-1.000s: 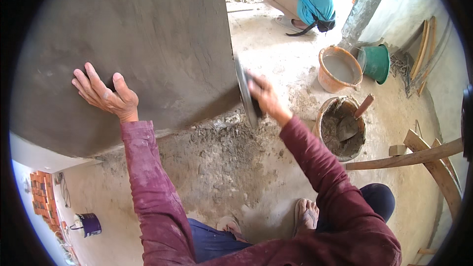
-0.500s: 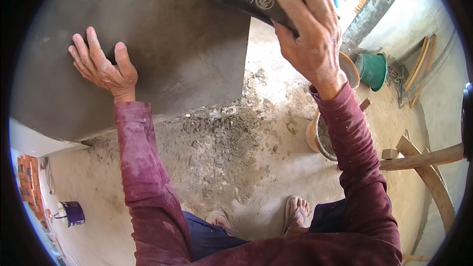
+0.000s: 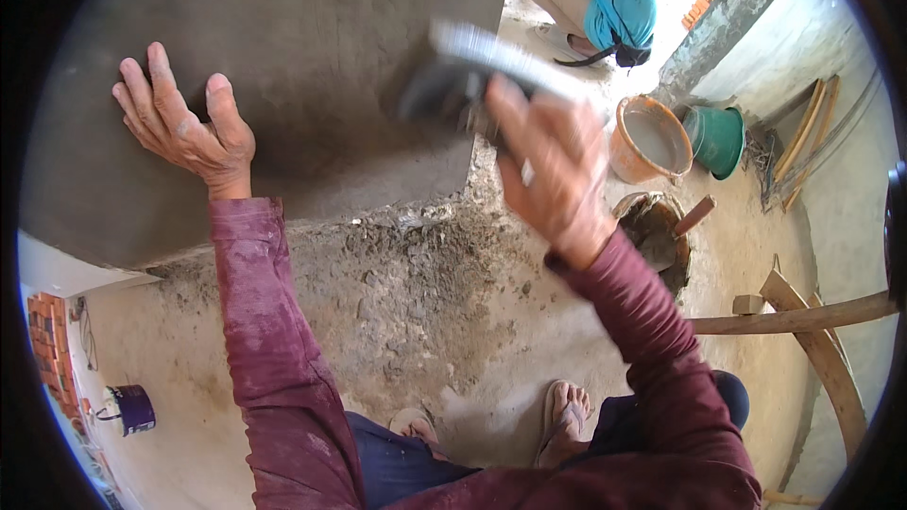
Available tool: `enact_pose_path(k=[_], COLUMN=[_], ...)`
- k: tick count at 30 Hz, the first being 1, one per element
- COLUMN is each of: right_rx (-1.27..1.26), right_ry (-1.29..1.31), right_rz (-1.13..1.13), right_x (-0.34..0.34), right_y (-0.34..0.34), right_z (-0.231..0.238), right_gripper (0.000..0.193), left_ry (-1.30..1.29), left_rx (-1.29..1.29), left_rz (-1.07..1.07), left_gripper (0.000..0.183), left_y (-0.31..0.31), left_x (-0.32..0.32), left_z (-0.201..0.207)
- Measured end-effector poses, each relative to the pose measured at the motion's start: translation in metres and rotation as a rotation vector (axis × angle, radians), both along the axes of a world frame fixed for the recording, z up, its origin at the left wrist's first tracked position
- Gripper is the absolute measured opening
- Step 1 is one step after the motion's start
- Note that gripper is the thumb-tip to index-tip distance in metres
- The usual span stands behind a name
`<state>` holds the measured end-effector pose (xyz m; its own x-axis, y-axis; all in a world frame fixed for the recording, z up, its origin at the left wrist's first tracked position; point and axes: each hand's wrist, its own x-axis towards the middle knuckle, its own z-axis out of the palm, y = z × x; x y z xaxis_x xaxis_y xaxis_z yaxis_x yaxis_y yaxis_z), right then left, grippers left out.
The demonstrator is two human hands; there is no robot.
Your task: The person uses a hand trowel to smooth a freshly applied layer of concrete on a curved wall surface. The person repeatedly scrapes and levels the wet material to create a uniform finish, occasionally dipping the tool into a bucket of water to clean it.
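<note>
My left hand lies flat against the grey plastered wall, fingers and thumb spread, holding nothing. A black plastering float is in my right hand, near the wall's right edge. Motion smears both the float and the hand, and a pale streak runs along the float's upper side. I cannot tell whether the float touches the plaster. The fingers bend round its back, and part of the grip is hidden by them.
Crumbled mortar litters the floor below the wall. At right stand an orange bucket, a green bucket and a mortar bucket with a wooden handle. A wooden pole juts in. A person in turquoise crouches beyond.
My right hand has swung down and left with the float, uncovering the crouching person and the buckets. My left hand has shifted slightly left and remains spread on the wall.
</note>
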<state>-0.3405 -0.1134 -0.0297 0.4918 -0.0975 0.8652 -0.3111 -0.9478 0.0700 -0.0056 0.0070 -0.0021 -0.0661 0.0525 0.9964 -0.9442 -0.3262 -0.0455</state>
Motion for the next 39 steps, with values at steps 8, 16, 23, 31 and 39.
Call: enact_pose_path(k=[8,16,23,31,39], right_rx=[0.011,0.508,0.932,1.292,0.583], right_ry=[0.288,-0.057,-0.375,-0.091,-0.28], right_rz=[0.009,0.308,0.578,0.375,0.099], right_x=[0.011,-0.048,-0.009,-0.011,-0.061], right_y=[-0.022,0.014,-0.076,-0.068,-0.007], right_z=[-0.138,-0.1,0.01,-0.152,-0.086], right_gripper=[0.068,0.068,0.064,0.069,0.057], left_ry=[-0.001,-0.023,0.001,-0.046,-0.088], left_rx=[0.007,0.013,0.024,0.036,0.03], left_rz=[0.01,0.005,0.01,-0.002,0.01], left_gripper=[0.065,0.065,0.065,0.065,0.065], left_y=[-0.009,-0.002,-0.01,-0.013,-0.008], left_x=[-0.007,-0.003,-0.008,-0.004,-0.003], left_z=[-0.003,0.002,-0.003,-0.003,0.002])
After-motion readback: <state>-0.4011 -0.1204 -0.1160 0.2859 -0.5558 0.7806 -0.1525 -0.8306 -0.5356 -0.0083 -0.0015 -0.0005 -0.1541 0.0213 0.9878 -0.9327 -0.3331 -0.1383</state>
